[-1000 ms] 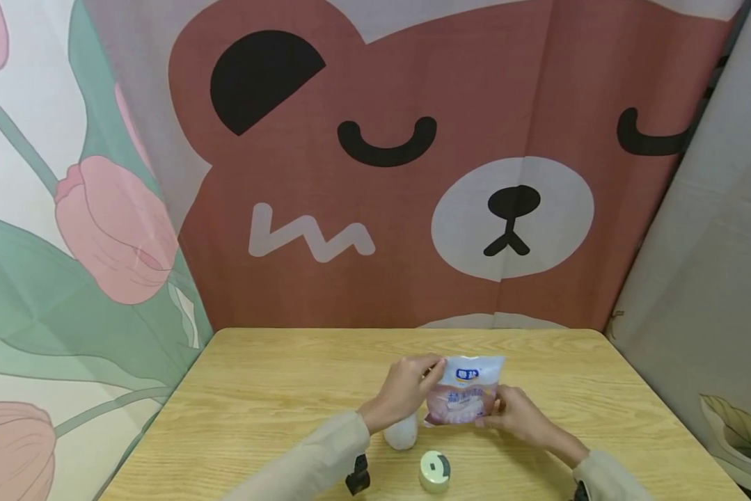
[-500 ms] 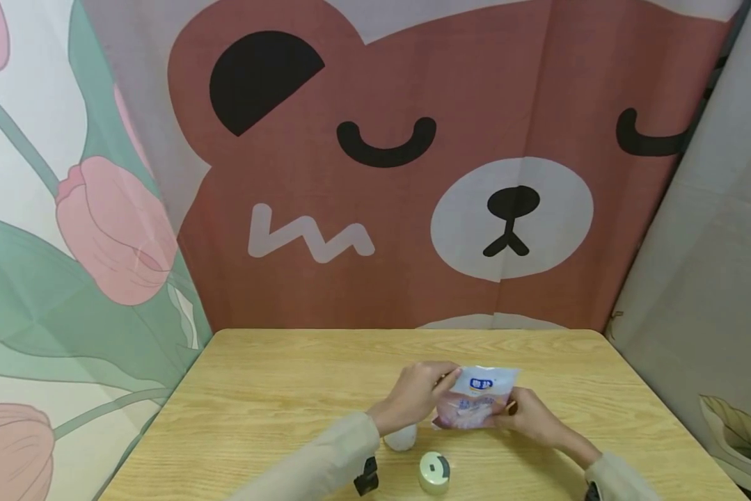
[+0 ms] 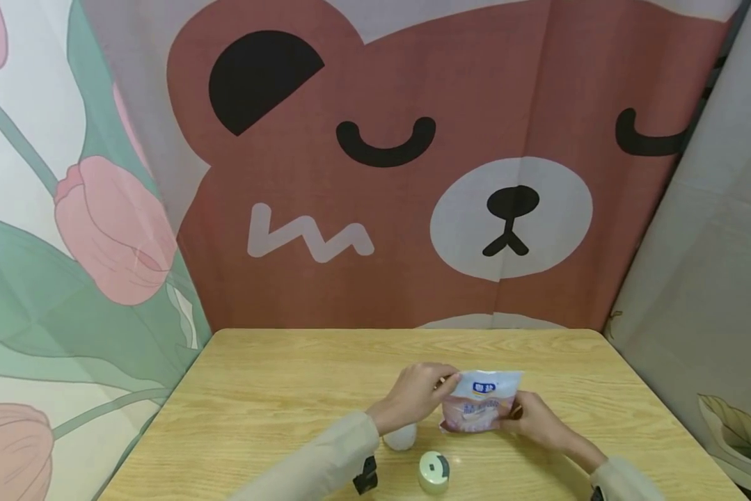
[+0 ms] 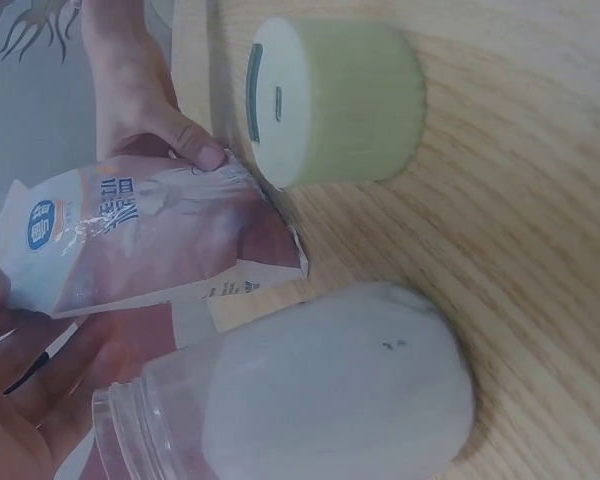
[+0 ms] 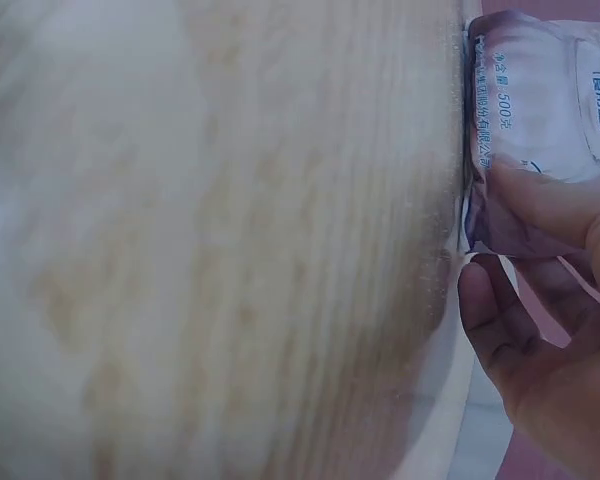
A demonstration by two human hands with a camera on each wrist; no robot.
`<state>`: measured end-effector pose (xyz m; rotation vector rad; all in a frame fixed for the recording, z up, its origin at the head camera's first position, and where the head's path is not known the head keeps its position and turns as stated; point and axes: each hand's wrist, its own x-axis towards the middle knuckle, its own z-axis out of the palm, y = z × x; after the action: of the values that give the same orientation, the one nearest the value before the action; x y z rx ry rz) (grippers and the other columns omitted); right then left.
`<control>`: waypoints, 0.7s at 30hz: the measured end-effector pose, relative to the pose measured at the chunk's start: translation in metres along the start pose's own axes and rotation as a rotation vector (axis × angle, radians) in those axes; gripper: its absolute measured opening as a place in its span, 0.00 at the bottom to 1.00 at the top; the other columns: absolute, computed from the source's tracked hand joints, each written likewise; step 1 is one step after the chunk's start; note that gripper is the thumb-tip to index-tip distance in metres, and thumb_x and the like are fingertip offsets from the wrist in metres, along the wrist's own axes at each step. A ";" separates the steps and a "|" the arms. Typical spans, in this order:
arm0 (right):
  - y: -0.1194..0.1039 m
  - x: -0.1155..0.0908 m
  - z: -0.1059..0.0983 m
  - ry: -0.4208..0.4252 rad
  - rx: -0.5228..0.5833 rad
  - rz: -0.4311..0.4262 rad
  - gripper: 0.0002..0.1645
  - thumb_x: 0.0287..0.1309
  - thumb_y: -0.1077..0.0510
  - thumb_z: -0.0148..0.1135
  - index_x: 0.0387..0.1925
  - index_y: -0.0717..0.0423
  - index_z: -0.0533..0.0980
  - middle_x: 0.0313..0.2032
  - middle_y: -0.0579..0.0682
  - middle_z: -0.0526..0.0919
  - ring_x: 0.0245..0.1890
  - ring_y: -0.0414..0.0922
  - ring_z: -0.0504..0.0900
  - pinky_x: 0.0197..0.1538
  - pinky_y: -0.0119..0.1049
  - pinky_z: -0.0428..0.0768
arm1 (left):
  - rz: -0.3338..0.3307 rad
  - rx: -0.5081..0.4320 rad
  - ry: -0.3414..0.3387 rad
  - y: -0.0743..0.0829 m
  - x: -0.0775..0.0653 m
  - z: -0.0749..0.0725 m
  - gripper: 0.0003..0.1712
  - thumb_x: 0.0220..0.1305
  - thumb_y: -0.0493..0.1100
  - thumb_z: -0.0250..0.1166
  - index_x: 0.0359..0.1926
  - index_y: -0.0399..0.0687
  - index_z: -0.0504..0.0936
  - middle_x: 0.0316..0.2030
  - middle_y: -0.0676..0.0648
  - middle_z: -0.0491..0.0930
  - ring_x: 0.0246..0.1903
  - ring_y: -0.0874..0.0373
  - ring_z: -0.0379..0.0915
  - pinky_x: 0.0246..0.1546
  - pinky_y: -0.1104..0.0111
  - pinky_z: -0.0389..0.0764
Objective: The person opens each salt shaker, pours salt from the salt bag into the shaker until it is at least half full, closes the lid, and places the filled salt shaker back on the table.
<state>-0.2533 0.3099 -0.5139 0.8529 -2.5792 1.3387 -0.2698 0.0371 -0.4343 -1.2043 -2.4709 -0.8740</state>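
Between both hands a white and pink salt bag (image 3: pixel 478 403) stands upright on or just above the table. My left hand (image 3: pixel 415 393) pinches its top left corner. My right hand (image 3: pixel 538 421) grips its lower right side, thumb across the front in the right wrist view. Below my left forearm, partly hidden in the head view, is a clear jar (image 4: pixel 330 395) filled with white powder; the left wrist view shows its threaded mouth uncovered. A pale green round lid-like container (image 3: pixel 434 473) with a dark mark on its white top sits nearer the front edge.
The wooden table (image 3: pixel 275 390) carries these things near its front middle. A bear-print curtain (image 3: pixel 362 292) hangs behind it, a tulip-print curtain (image 3: pixel 118 334) at the left and a pale curtain (image 3: pixel 694 292) at the right.
Both hands have moved slightly right and down with the salt bag, mostly in the first half second. The jar and the green container have stayed in place.
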 end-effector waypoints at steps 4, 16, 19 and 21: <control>0.000 -0.001 0.002 -0.014 0.022 0.026 0.23 0.51 0.66 0.74 0.47 0.71 0.75 0.32 0.51 0.84 0.30 0.39 0.80 0.31 0.34 0.82 | -0.012 -0.030 -0.027 0.000 -0.001 -0.001 0.12 0.74 0.46 0.58 0.46 0.47 0.86 0.38 0.55 0.86 0.32 0.77 0.75 0.31 0.86 0.73; -0.004 -0.001 -0.004 -0.037 0.046 0.028 0.27 0.50 0.64 0.75 0.50 0.69 0.74 0.34 0.47 0.82 0.32 0.41 0.80 0.33 0.35 0.82 | -0.073 -0.067 -0.020 -0.007 -0.007 -0.006 0.20 0.71 0.52 0.61 0.56 0.46 0.79 0.42 0.51 0.85 0.38 0.68 0.80 0.35 0.82 0.76; -0.005 0.000 -0.004 -0.029 0.044 0.008 0.26 0.50 0.64 0.76 0.49 0.68 0.74 0.33 0.46 0.82 0.31 0.41 0.80 0.33 0.35 0.82 | -0.091 -0.083 -0.014 -0.008 -0.008 -0.007 0.21 0.71 0.53 0.61 0.58 0.47 0.78 0.43 0.50 0.85 0.39 0.65 0.81 0.37 0.80 0.77; -0.005 0.001 -0.004 -0.026 0.044 -0.005 0.26 0.50 0.64 0.76 0.48 0.68 0.74 0.33 0.45 0.81 0.31 0.42 0.80 0.32 0.35 0.82 | -0.096 -0.096 -0.015 -0.009 -0.009 -0.007 0.22 0.71 0.54 0.61 0.58 0.47 0.78 0.44 0.50 0.85 0.39 0.64 0.81 0.37 0.80 0.77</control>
<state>-0.2517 0.3107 -0.5073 0.8890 -2.5738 1.3977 -0.2715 0.0224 -0.4363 -1.1347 -2.5431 -1.0232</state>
